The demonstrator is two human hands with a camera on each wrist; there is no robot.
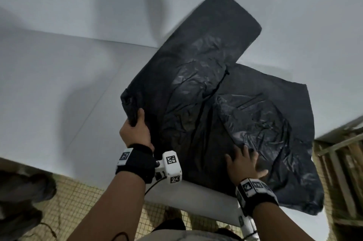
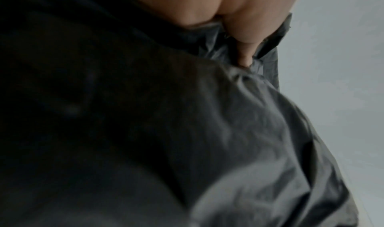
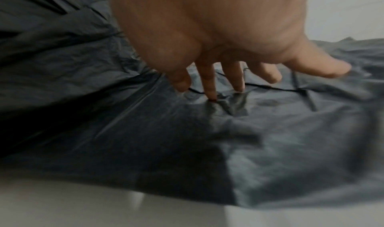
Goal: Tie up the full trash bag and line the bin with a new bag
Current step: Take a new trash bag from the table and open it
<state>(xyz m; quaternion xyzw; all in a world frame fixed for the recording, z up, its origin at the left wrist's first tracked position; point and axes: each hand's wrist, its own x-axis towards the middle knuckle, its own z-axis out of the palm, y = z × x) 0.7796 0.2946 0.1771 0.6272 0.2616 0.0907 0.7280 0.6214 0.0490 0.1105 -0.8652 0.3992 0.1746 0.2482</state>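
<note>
Black trash bags lie spread on a white table. One long folded bag runs diagonally, and my left hand grips its near left corner and lifts it. In the left wrist view the fingers curl into the black plastic. A second flat, crinkled bag lies under it to the right and hangs over the table's front edge. My right hand rests on it with fingers spread; in the right wrist view the fingertips press on the black sheet. No bin is in view.
The table's front edge is close to my body. Below it is a floor of small beige tiles. A dark heap sits on the floor at the left. A wooden frame stands at the right.
</note>
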